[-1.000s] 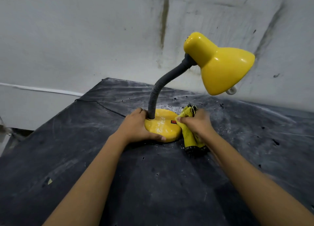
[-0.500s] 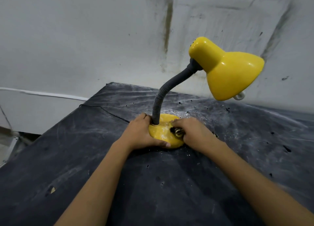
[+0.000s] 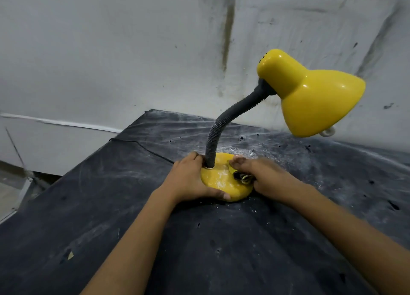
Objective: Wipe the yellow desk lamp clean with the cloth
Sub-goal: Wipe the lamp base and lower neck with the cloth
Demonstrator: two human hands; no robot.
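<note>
**Me:** Both hands are down on the lamp. Left hand [image 3: 190, 179] is wrapped round the left edge of the round yellow base [image 3: 221, 179], fingers up by the foot of the grey gooseneck [image 3: 230, 121], thumb lying along the front rim. It grips the base itself.

**You:** And the right?

**Me:** Right hand [image 3: 264, 177] lies palm-down over the right side of the base, fingers pointing toward the neck, closed over the cloth [image 3: 243, 177]. Only a small bunch of it peeks out under my thumb, yellow with black in it; the rest is hidden under the palm.

**You:** Where does the yellow desk lamp [image 3: 310, 95] stand?

**Me:** On a dark, scuffed table top [image 3: 199, 250], toward its far side, near the stained white wall [image 3: 111, 50]. The neck rises from the back of the base and bends to my right, and the yellow shade [image 3: 319, 104] hangs up there, opening tilted down and to the right. A bit of white bulb [image 3: 328, 132] shows at its lower rim.

**You:** How does the base look?

**Me:** Glossy, with pale speckles on the top between my two hands. There are whitish flecks on the table just beyond it too.

**You:** Anything else on the table?

**Me:** A thin black cord [image 3: 142, 147] runs from behind my left hand to the table's left edge.
</note>
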